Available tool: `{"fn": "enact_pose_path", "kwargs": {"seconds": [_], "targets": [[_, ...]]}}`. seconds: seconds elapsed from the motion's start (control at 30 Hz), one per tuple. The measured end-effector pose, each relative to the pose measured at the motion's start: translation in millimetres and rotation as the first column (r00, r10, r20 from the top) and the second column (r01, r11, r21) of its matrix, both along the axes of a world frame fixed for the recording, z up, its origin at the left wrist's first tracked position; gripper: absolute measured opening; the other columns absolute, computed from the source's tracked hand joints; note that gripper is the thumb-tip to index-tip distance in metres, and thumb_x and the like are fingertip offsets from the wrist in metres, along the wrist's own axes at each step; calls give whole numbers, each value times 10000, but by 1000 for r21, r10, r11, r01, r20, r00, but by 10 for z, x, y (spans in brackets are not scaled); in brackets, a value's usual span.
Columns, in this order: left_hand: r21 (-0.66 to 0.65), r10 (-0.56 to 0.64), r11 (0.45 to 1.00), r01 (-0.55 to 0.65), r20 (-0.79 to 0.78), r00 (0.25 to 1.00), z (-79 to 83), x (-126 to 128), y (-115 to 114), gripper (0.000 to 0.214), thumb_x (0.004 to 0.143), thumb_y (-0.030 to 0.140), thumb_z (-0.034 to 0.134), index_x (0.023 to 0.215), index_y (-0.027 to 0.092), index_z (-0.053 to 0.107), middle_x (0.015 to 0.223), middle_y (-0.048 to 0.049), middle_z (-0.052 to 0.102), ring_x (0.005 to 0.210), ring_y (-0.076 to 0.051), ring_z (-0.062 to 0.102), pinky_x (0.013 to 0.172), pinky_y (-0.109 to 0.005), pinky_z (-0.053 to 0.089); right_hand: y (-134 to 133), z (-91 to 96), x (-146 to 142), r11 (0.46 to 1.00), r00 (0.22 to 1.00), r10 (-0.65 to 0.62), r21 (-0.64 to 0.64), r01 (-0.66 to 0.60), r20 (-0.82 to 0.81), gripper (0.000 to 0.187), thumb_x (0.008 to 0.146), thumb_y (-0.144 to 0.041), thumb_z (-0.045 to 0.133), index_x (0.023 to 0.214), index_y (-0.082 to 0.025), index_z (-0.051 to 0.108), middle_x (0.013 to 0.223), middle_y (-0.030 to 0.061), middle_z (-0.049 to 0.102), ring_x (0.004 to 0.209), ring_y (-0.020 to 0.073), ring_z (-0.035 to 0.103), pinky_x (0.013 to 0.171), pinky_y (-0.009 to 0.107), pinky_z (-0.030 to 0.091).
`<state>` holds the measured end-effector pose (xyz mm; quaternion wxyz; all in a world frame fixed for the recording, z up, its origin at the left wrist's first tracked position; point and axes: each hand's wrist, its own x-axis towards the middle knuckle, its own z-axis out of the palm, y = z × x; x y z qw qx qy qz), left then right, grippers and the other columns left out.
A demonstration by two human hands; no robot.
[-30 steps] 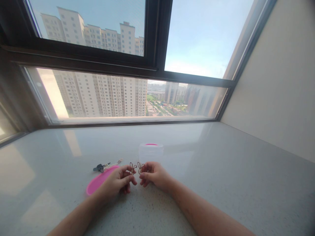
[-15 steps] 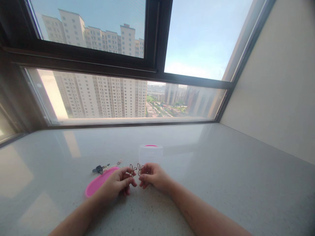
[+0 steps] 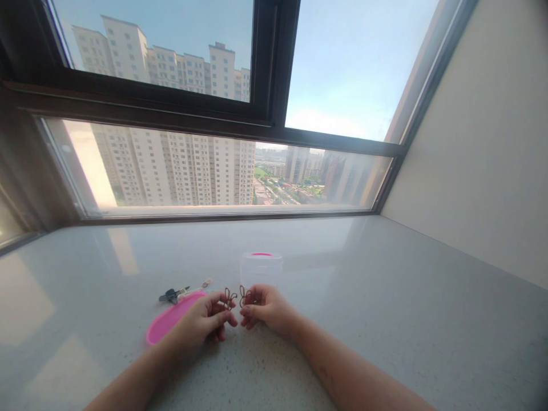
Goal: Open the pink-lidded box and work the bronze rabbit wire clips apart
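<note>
Above the pale speckled surface, my left hand (image 3: 209, 318) and my right hand (image 3: 264, 308) are close together with a small gap between them. The fingers of my left hand pinch a thin brown rabbit-shaped loop (image 3: 230, 297). A matching brown loop (image 3: 242, 294) with two ear-like tips is pinched in my right hand. Whether they are wire or cord I cannot tell. Partly behind my left wrist lies a pink oval lid or tray (image 3: 169, 322). A clear container (image 3: 261, 265) with a pink mark on top stands just beyond my right hand.
Dark clips (image 3: 172, 295) and a pale thin item (image 3: 197, 287) lie at the pink oval's far edge. A dark-framed window (image 3: 222, 216) closes off the back of the speckled sill (image 3: 385, 319). On the right rises a plain wall (image 3: 479, 148).
Both hands keep their hold on the brown loops and have hardly moved. The whole view has shifted very slightly.
</note>
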<state>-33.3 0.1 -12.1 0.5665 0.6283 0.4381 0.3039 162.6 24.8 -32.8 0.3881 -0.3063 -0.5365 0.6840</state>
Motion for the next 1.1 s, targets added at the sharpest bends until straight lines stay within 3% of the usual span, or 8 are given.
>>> {"fn": "enact_pose_path", "kwargs": {"seconds": [0.67,1.1], "targets": [[2,1,1000,-1,11,1000,-22,-8,14,287,771,431,596,907,196,504,783,-7,688,503,-118,574,468,-214,406,11,4,-4,1000,999,28,10,-28,33,443,529,-371,814,757,-133,519,567,-20,580,534,173,633,458,258,499],[14,42,999,-42,4,999,83,16,-37,371,713,498,649,877,191,522,773,-29,695,539,-143,589,477,-238,435,19,4,-38,1000,1000,-7,21,7,-10,473,500,-373,830,783,-137,534,632,-6,603,576,180,640,464,256,487]]}}
